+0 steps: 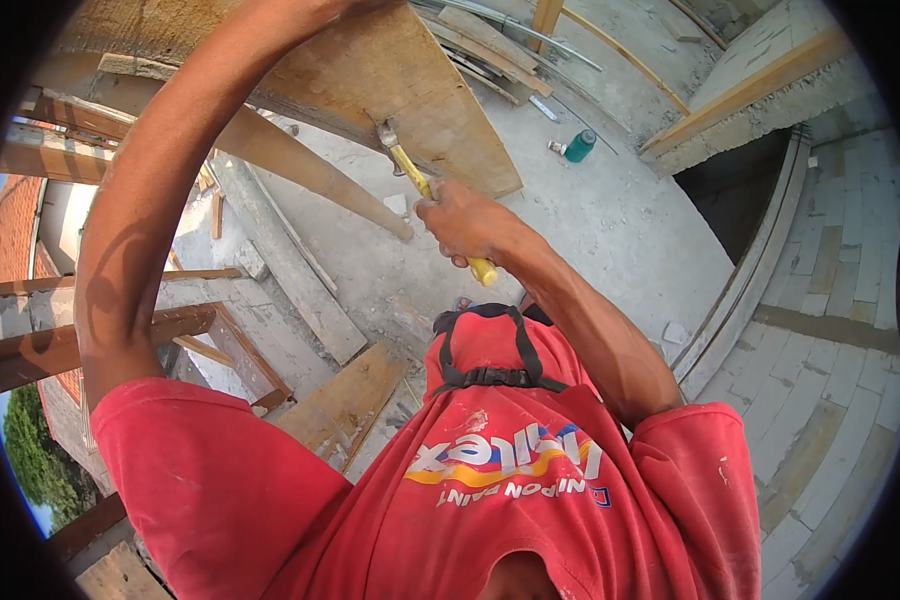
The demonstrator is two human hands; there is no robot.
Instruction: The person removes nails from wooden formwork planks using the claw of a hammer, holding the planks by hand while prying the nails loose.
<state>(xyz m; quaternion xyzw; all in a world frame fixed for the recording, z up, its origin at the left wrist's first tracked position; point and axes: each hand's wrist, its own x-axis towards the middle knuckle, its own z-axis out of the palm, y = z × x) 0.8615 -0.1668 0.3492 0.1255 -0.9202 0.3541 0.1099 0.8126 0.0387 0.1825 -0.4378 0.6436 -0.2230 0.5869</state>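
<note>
- Right hand (465,222): fingers curled round a yellow-handled hammer with a grey metal head (407,165), closed on the grip; the butt end pokes out below the fist.
- Hammer sits in front of the person, head up against or just over a broad tan wooden panel (445,125); contact, can't tell from here.
- Left forearm (160,160): bent, raised, runs up across the panel side; left hand is past the top edge, so I can't tell what its fingers do.
- Panel: tilted, 1 corner pointing down near the right hand.
- Long light-brown wooden beam (320,170) slants beneath the panel, its end near the hammer.
- 1 small white chunk (396,204) on the rough grey concrete floor (610,240), near that beam end.
- Teal cylindrical bottle (579,147) lying on the floor, well apart from both arms.
- Pile of weathered wooden planks (485,45) beyond the panel.
- Person wears a red short-sleeved T-shirt with printed lettering (370,530); black strap with a buckle (498,377) across it.
- Right side: dark rectangular opening (735,190) in the floor, then a pale grey block wall (830,390).
- Left side: reddish-brown wooden frame (253,350), a flat tan board (345,400) near it, leafy green tree (35,440) outside.
</note>
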